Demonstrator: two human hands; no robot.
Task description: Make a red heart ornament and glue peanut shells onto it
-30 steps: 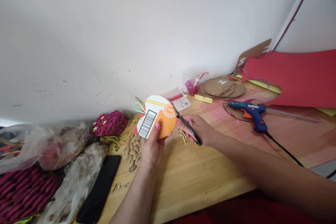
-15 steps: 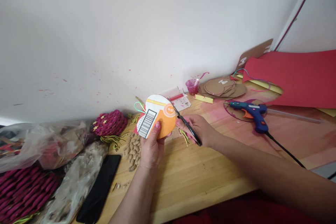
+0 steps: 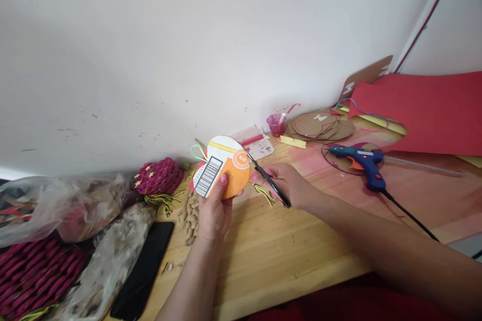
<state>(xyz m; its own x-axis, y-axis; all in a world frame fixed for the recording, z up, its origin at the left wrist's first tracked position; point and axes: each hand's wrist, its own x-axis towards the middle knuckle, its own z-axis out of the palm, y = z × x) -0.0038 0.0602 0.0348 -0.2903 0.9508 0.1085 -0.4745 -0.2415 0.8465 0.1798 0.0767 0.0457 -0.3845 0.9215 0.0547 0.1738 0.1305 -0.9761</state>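
In the head view, my left hand (image 3: 214, 213), pinching the printed disc (image 3: 223, 166) mid-frame, has shifted slightly leftward; my right hand (image 3: 288, 184) holds the scissors (image 3: 270, 181) just right, so the disc seems freer of the blades (image 3: 249, 155).

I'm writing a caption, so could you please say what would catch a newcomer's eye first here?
First, the orange and white disc in the left hand, mid-picture, with black scissors in the right hand at its edge. Next, the big red sheet at far right, and the blue glue gun below its left end.
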